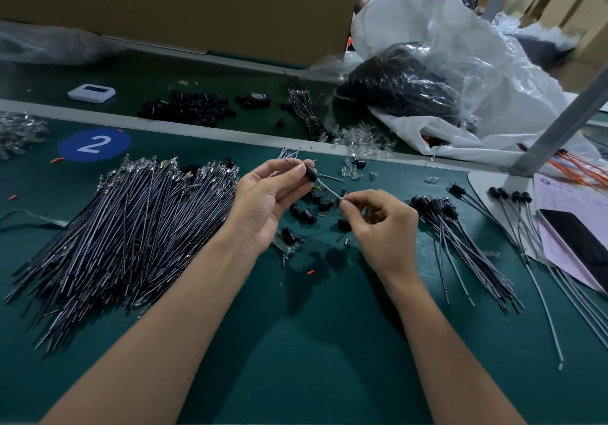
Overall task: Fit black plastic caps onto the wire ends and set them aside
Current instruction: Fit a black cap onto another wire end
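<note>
On my feed a big heap of bare wires (131,227) is lying on the green table (312,342) at the far left, fanning out beside the left forearm; just right of it the left hand (266,201) is hovering palm up above the table, its thumb and fingertips pinching a black cap (311,174); a thin wire (329,191) is running from that cap down and right to the right hand (381,224), which is curling its fingers and pinching the wire's other end between thumb and forefinger; I am not able to tell how far the wire is sitting inside the cap; below and between the two hands, loose caps (309,215) are lying scattered on the table; further right a smaller bundle of capped wires (460,237) is resting on the table, caps pointing away from me, well apart from the bare heap; at the far right edge a dark screen (582,243) is sitting on pale papers (559,201).
</note>
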Demonstrator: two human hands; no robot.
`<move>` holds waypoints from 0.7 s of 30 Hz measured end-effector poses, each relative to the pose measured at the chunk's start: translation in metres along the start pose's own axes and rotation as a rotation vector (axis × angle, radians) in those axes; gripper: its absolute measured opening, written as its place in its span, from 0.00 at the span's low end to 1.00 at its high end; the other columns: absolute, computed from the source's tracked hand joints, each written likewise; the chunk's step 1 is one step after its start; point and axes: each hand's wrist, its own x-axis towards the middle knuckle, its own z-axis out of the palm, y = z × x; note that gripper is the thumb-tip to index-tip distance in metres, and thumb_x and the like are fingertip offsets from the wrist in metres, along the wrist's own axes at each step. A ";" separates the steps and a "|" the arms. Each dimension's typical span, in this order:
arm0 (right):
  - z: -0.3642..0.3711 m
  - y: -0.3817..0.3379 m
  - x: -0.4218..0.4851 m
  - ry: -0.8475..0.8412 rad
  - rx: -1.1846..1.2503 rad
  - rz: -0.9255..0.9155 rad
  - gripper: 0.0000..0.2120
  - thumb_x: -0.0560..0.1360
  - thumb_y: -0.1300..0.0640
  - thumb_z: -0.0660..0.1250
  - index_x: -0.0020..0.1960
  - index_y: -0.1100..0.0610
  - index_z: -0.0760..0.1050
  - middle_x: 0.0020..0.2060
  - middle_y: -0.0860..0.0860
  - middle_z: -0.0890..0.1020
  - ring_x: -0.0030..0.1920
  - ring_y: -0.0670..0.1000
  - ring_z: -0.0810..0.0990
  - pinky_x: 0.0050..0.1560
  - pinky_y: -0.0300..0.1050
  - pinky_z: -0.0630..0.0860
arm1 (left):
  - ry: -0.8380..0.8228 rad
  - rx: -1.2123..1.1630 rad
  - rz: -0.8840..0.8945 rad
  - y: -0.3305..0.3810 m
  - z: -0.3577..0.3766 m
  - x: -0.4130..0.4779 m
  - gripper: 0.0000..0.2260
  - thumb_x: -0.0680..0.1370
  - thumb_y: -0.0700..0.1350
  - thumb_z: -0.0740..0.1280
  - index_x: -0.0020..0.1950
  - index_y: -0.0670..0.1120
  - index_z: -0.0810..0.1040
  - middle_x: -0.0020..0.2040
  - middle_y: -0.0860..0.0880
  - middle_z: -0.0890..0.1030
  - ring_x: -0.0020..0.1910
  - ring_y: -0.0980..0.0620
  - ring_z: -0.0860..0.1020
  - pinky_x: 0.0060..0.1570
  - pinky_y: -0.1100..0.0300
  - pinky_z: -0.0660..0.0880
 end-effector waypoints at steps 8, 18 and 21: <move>-0.001 -0.001 0.000 0.035 0.073 -0.015 0.03 0.71 0.63 0.74 0.41 0.56 0.84 0.34 0.47 0.82 0.32 0.46 0.74 0.34 0.39 0.70 | 0.010 -0.023 -0.011 -0.001 -0.002 0.002 0.03 0.74 0.32 0.68 0.45 0.39 0.78 0.44 0.43 0.86 0.44 0.49 0.85 0.42 0.62 0.80; 0.001 0.000 -0.001 0.060 0.036 -0.034 0.03 0.72 0.61 0.74 0.41 0.55 0.83 0.33 0.47 0.82 0.31 0.45 0.74 0.33 0.33 0.68 | -0.019 -0.003 -0.012 -0.005 -0.001 0.001 0.07 0.68 0.35 0.71 0.44 0.39 0.79 0.45 0.42 0.86 0.45 0.48 0.85 0.43 0.61 0.81; 0.003 0.000 0.000 0.050 0.037 -0.002 0.03 0.73 0.60 0.73 0.41 0.56 0.83 0.31 0.45 0.81 0.30 0.43 0.75 0.34 0.35 0.70 | -0.026 -0.014 -0.010 -0.005 -0.002 0.002 0.08 0.67 0.36 0.72 0.44 0.39 0.79 0.45 0.41 0.86 0.45 0.48 0.85 0.43 0.61 0.80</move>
